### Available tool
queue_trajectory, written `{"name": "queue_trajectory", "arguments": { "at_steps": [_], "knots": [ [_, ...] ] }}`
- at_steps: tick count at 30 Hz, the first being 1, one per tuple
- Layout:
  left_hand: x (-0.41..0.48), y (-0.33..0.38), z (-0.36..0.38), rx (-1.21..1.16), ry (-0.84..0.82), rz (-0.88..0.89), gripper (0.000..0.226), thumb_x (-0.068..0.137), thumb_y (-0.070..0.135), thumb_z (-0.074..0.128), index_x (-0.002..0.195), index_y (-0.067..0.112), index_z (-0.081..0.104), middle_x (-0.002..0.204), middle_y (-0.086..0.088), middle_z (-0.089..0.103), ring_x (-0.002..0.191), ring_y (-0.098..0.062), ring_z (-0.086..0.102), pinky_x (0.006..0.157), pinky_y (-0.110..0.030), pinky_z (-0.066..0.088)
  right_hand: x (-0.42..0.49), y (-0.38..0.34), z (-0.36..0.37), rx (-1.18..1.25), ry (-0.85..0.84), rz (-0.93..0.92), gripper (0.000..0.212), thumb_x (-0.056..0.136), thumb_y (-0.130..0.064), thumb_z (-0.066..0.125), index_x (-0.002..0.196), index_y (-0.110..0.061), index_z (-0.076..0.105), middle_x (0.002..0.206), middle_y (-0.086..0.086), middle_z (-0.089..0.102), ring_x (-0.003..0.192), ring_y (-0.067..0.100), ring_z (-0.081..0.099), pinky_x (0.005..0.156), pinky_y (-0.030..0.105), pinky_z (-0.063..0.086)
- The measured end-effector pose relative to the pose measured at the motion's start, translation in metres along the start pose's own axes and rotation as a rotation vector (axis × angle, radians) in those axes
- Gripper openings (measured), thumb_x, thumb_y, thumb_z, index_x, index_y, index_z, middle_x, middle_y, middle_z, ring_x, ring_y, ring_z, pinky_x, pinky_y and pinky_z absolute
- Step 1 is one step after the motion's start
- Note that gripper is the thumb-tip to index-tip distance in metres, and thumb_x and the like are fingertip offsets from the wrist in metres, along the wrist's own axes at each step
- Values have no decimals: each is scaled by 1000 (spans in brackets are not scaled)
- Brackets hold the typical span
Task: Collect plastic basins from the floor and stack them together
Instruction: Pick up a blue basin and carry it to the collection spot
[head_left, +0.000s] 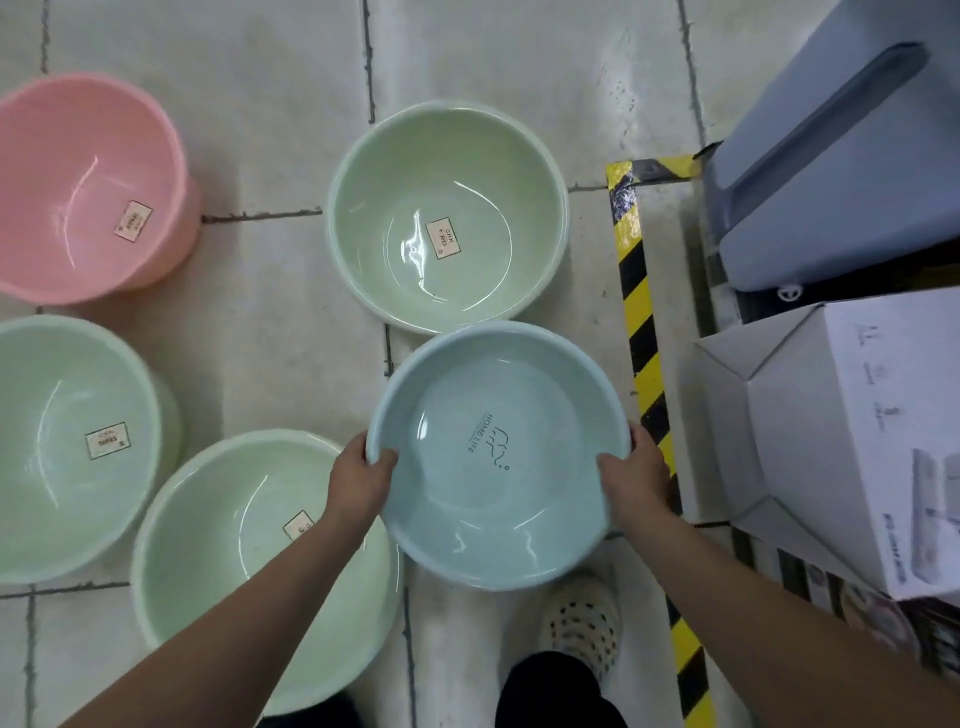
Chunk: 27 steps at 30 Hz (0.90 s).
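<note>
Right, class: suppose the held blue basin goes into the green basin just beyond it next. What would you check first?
1. Left hand grips the round pale blue plastic basin by its rim: ok.
2. Right hand grips the opposite rim: ok.
3. Blue basin empty inside: ok.
4. Round pale green plastic basin beyond it upright, holding only a label: ok.
5. Blue basin centred over it: not ok, only the rims overlap.
6. Blue basin fits inside: cannot tell.
</note>
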<state>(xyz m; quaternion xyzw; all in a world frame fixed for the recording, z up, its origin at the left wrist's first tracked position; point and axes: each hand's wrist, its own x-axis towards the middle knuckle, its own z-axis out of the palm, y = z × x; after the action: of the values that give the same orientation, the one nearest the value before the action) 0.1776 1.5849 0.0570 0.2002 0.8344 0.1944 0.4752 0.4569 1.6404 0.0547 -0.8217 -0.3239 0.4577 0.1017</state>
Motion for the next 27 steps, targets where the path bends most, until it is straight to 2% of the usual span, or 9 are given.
{"name": "queue_trajectory", "arguments": {
  "at_steps": [4, 6, 11, 14, 18, 24, 27],
  "knots": [
    [17, -11, 19, 55, -8, 13, 13, 89, 10, 56, 94, 6, 67, 87, -15, 70, 84, -34, 66, 73, -38, 52, 16, 20, 9, -21, 19, 31, 47, 83, 0, 52, 123, -24, 57, 107, 4, 64, 91, 26, 58, 72, 31, 48],
    [21, -15, 28, 58, -8, 23, 12, 90, 10, 56, 92, 9, 68, 85, -12, 70, 82, -33, 66, 72, -37, 51, 19, 28, 12, -12, 34, 42, 47, 85, 1, 52, 125, -23, 57, 106, 4, 63, 91, 25, 57, 72, 30, 47],
    [34, -22, 45, -12, 40, 21, 23, 93, 12, 55, 113, 13, 66, 93, -7, 66, 85, -28, 62, 74, -32, 44, 29, 37, 24, 53, 68, 64, 47, 84, 3, 52, 125, -20, 59, 99, 3, 61, 90, 26, 56, 76, 31, 48],
    [40, -26, 49, -22, 36, 28, 23, 94, 13, 54, 114, 12, 65, 94, -8, 66, 89, -32, 63, 75, -33, 45, 34, 38, 28, 143, 46, 103, 52, 81, 2, 51, 126, -25, 55, 104, 4, 63, 93, 28, 59, 78, 36, 53],
    [45, -21, 46, -58, -23, 25, 24, 96, 13, 52, 117, 12, 63, 100, -9, 66, 92, -32, 64, 80, -38, 50, 33, 39, 21, 287, -34, 146, 49, 83, 0, 54, 121, -32, 52, 95, -6, 60, 86, 22, 61, 74, 37, 53],
    [28, 15, 22, -127, -90, 19, 18, 92, 11, 57, 109, 13, 65, 96, -12, 70, 83, -31, 66, 77, -41, 55, -11, 33, -11, 317, -55, 69, 40, 88, -6, 54, 117, -33, 55, 98, -3, 65, 87, 19, 63, 70, 33, 52],
    [5, 39, -1, -70, -142, 66, 19, 86, 6, 61, 104, 11, 67, 92, -14, 70, 77, -31, 66, 70, -40, 55, -53, 26, -34, 372, -27, 45, 48, 76, -14, 56, 121, -30, 60, 103, 0, 68, 89, 19, 66, 63, 29, 51]
  ]
}}
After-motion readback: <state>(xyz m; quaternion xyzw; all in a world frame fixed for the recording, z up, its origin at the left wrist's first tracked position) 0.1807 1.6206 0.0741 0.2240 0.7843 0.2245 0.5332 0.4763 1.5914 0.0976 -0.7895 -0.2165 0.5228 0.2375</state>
